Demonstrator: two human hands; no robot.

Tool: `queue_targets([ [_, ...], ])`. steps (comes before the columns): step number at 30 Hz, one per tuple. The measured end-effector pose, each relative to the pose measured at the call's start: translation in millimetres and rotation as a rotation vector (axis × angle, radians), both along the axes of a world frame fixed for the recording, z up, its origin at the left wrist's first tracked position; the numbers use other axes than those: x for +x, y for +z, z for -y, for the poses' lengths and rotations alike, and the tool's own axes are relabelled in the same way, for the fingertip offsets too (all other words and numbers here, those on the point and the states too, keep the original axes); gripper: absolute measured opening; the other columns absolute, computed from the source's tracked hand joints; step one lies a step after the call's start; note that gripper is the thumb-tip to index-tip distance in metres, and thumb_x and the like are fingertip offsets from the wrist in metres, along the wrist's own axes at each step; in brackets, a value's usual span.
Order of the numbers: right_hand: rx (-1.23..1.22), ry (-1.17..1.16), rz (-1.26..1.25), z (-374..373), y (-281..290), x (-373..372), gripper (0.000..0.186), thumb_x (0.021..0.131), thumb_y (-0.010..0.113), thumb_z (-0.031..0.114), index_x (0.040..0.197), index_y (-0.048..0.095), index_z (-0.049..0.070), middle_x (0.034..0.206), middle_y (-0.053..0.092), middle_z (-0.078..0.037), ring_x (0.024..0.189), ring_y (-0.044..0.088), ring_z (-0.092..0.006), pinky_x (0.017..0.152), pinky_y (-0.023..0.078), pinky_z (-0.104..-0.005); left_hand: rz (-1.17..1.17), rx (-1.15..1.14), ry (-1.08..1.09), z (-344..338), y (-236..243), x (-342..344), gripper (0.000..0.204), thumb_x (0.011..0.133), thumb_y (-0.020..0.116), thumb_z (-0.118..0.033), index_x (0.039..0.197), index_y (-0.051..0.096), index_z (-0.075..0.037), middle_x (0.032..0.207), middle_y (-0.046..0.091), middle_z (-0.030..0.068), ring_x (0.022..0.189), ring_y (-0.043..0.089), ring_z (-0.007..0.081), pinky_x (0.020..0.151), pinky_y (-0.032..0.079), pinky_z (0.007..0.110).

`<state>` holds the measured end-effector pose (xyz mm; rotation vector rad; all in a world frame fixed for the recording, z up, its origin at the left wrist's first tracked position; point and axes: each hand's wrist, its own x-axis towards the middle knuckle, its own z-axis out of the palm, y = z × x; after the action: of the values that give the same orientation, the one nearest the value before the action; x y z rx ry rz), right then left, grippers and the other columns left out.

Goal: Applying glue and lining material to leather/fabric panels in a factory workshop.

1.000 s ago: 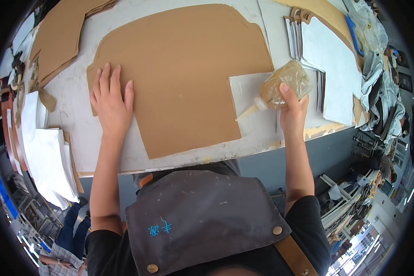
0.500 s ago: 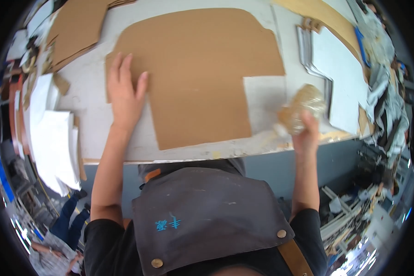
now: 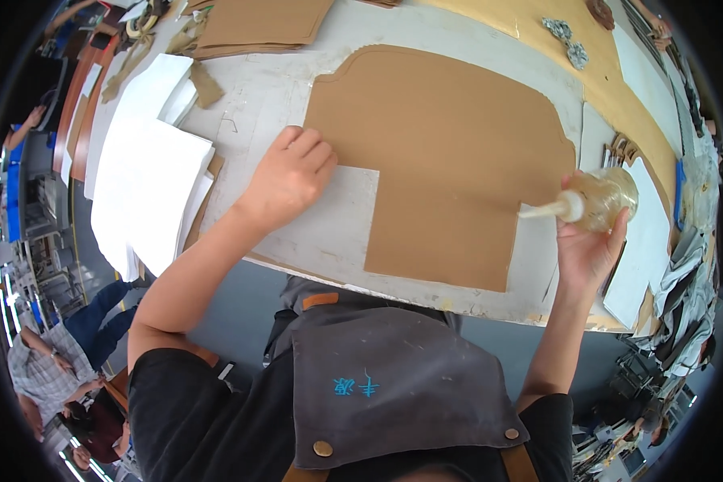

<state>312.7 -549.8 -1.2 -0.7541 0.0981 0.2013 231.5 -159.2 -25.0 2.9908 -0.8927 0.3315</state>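
A flat brown sheet [image 3: 450,145], wide with rounded far corners and a narrower near part, lies on the pale table. My left hand [image 3: 293,173] is closed with curled fingers at the left corner of that sheet, hiding it; the thumb is out of sight. In my right hand [image 3: 588,241] is a clear squeeze bottle [image 3: 606,197] holding yellowish contents. Tilted on its side, it points its long pale nozzle left, with the tip by the sheet's right cut-out. Whether the tip touches the sheet I cannot tell.
White sheets [image 3: 153,169] are stacked at the left. More brown sheets [image 3: 257,24] lie at the far left, and white pieces [image 3: 647,233] at the right. Crumpled silvery bits [image 3: 566,40] sit on a yellowish strip. People [image 3: 48,353] are at the lower left.
My left hand has gone from lying flat with spread fingers to curled. The bottle has turned so that its nozzle points left. The whole view has shifted and rotated.
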Motion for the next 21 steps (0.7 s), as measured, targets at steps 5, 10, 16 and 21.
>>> queue_targets([
  [5,-0.033,0.067,-0.048,-65.0,5.0,15.3,0.057,0.089,0.06,0.032,0.134,0.038,0.004,0.132,0.046,-0.02,0.122,0.045,-0.0417,0.1,0.042,-0.0493,-0.029,0.055,-0.01,-4.6,-1.5,3.4,0.024,0.062,0.058,-0.005,0.085,0.061,0.004,0.083,0.055,0.0087,0.086,0.052,0.0227,0.078,0.042,0.033],
  [10,-0.157,0.149,-0.007,-124.4,6.0,30.8,0.056,0.089,0.06,0.026,0.133,0.035,0.001,0.13,0.047,-0.021,0.123,0.045,-0.0409,0.101,0.042,-0.0493,-0.056,0.014,0.086,-15.2,-3.9,-5.7,0.023,0.064,0.058,-0.005,0.086,0.06,0.003,0.082,0.055,0.0091,0.085,0.053,0.0226,0.077,0.042,0.033],
  [16,-0.217,0.172,0.019,-195.4,-3.1,53.8,0.043,0.083,0.069,0.011,0.12,0.048,0.005,0.113,0.058,-0.009,0.106,0.057,-0.0218,0.092,0.048,-0.044,0.042,-0.38,0.258,-7.5,-17.0,-25.0,0.032,0.065,0.06,0.001,0.097,0.061,0.003,0.095,0.061,0.0113,0.088,0.058,0.0258,0.078,0.045,0.036],
  [21,-0.304,0.203,0.113,-239.7,-16.2,61.4,0.041,0.081,0.071,0.01,0.116,0.05,0.005,0.108,0.059,-0.006,0.102,0.057,-0.0172,0.09,0.048,-0.0371,0.097,-0.551,0.43,-7.0,-29.0,-44.5,0.034,0.065,0.062,0.007,0.099,0.061,0.003,0.104,0.062,0.0127,0.097,0.059,0.0289,0.08,0.046,0.038],
])
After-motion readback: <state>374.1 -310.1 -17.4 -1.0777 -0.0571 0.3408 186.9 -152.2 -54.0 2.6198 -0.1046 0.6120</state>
